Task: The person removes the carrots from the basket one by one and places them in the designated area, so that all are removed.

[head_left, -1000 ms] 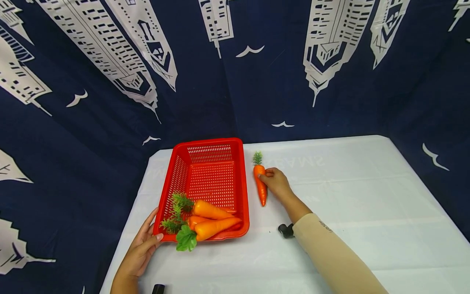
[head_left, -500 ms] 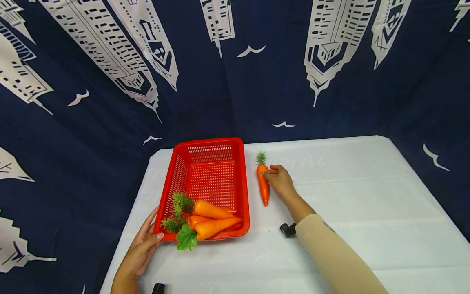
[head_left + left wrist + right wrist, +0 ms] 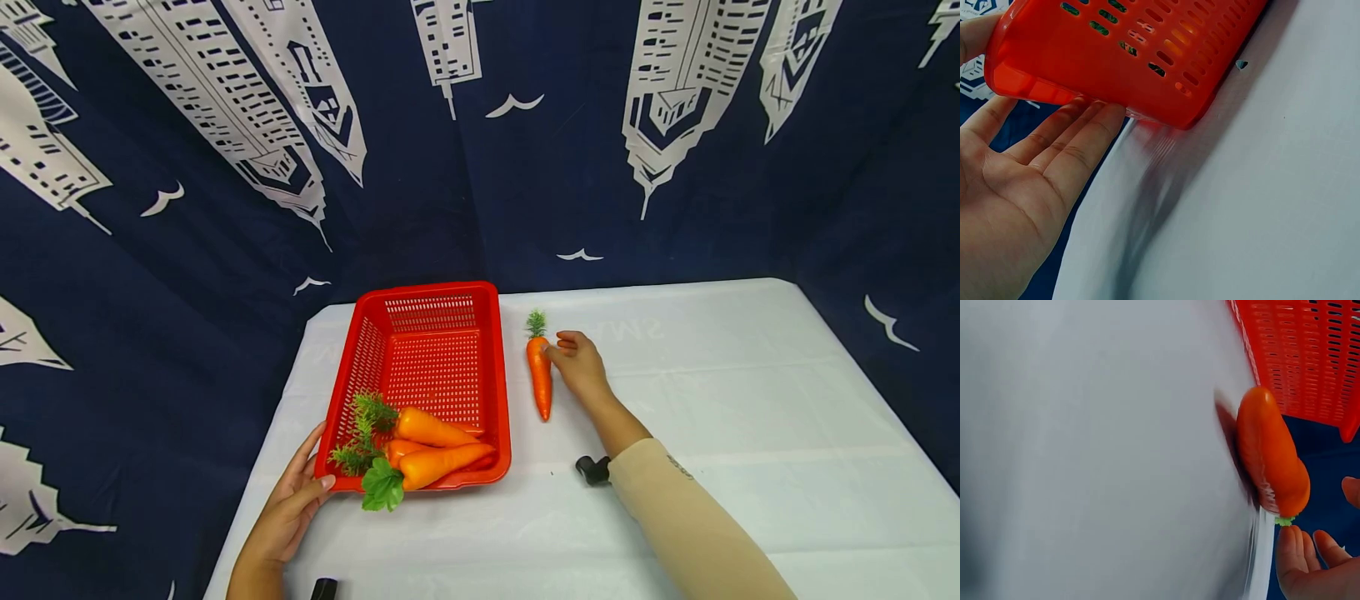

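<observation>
The basket [image 3: 435, 375] was of glossy plastic; the carrots [image 3: 539, 375] looked smooth and shiny; the tablecloth [image 3: 720, 392] had a faint sheen; the sleeve [image 3: 686, 517] was matt cloth.

i have my widest free room on the white sheet-covered table [image 3: 795, 400], to the right of the right hand [image 3: 582, 367]. between the red perforated plastic basket [image 3: 503, 400] and the smooth tapered orange carrot with green tuft [image 3: 539, 375], i can count only on a narrow strip. inside the basket, the far half gives me room, but orange carrots with leafy tops [image 3: 433, 428] occupy the near end, and the left hand [image 3: 291, 504] blocks the near left corner. a small black object [image 3: 592, 472] obstructs the low way beside the beige sleeve [image 3: 682, 517].
</observation>
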Tool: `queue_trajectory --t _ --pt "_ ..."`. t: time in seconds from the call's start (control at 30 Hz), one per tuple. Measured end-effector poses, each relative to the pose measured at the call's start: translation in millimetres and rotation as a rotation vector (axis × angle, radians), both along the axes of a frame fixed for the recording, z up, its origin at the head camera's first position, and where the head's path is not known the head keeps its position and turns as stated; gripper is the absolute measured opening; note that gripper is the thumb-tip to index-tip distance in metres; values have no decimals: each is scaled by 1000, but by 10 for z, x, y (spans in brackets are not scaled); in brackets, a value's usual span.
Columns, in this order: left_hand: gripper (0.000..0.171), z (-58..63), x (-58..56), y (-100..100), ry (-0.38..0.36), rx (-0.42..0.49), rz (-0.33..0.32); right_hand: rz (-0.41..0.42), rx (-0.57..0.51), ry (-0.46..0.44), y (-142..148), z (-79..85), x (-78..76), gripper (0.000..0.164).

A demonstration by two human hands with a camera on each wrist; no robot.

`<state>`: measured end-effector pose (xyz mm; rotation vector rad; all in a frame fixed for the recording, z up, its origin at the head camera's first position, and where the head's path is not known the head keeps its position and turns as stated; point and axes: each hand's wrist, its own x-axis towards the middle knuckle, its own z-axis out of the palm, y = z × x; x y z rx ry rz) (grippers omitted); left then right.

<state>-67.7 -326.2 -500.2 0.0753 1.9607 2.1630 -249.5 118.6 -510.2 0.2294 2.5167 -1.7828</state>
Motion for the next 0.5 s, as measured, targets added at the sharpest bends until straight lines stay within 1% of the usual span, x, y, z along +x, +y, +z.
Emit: queue_trajectory --t 0.2,0.33,0.5 --pt "76 7 8 4 -3 -9 -3 -2 -38 17 17 13 20 55" --pt "77 7 8 2 3 -8 -5 10 -46 42 9 25 36 54" --pt "77 4 5 -1 17 7 -10 20 -73 54 -19 84 77 53"
